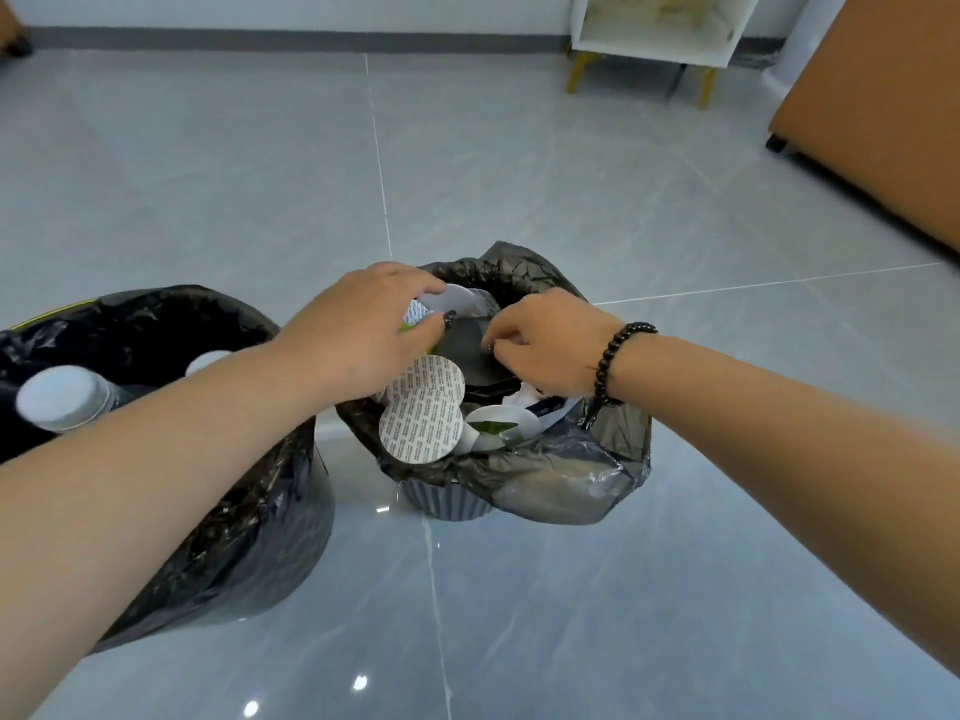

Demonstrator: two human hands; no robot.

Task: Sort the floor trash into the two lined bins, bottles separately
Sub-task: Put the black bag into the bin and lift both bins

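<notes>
Two bins lined with black bags stand on the floor. The left bin (171, 324) holds clear bottles with white caps (57, 402). The smaller ribbed grey bin (447, 504) in the middle is packed with white cups, round printed foil lids (423, 423) and a black round lid (467, 350). My left hand (363, 330) reaches over this bin and grips a white cup with a foil lid at the top of the pile. My right hand (540, 345), with a dark bead bracelet on its wrist, pinches the edge of the black lid.
Grey glossy floor tiles spread all round. A white cabinet on yellow legs (654, 39) stands at the back right, and an orange-brown piece of furniture on castors (872, 127) fills the right edge. A dark skirting strip runs along the far wall.
</notes>
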